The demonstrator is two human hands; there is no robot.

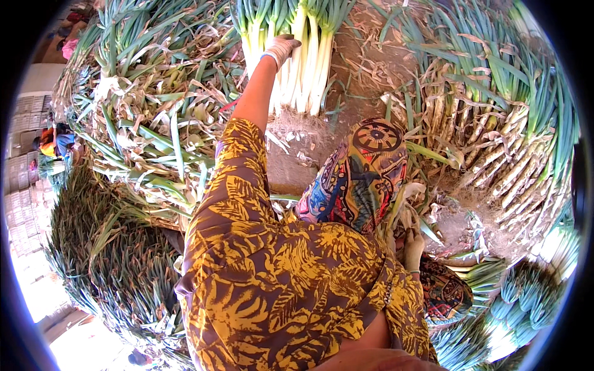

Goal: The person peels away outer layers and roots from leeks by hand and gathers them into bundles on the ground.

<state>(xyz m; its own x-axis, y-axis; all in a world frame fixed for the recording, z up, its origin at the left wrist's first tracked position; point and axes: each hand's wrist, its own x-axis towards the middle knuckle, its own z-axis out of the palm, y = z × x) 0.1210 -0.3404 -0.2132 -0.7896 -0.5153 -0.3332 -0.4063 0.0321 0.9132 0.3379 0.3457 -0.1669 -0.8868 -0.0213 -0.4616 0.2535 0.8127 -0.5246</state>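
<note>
Left hand [283,51]: wearing a pale glove with darkened fingertips and a blue-edged cuff; it is lying across the white shanks of a row of cleaned leeks [309,71] at top centre. Its fingers are touching the shanks; whether they are pinching one or only pressing on it, I cannot tell.

The row is resting on brown soil [365,65], green tops pointing away from the person, root tufts [297,117] pointing back toward the body.

Right hand [413,250]: also gloved, it is resting low beside the person's right knee, fingers bent up against withered leek leaves [405,207]. The fingertips are partly blending with the leaves, so I cannot tell whether they are pinching them.

Clothing: the person is wearing a brown-and-yellow leaf-print top [284,266]; multicoloured patterned cloth [359,179] is covering the raised knee between the hands.

Surroundings: leeks with brownish, soiled shanks [504,157] are lying in a broad heap at right, roots angled toward the person. A tangle of leaf trimmings [148,139] is spreading at left, with a dense mass of green leek tops [111,247] below it. Further leek bundles [526,297] are lying at lower right. Another person [60,143] is showing small at the far left edge.
</note>
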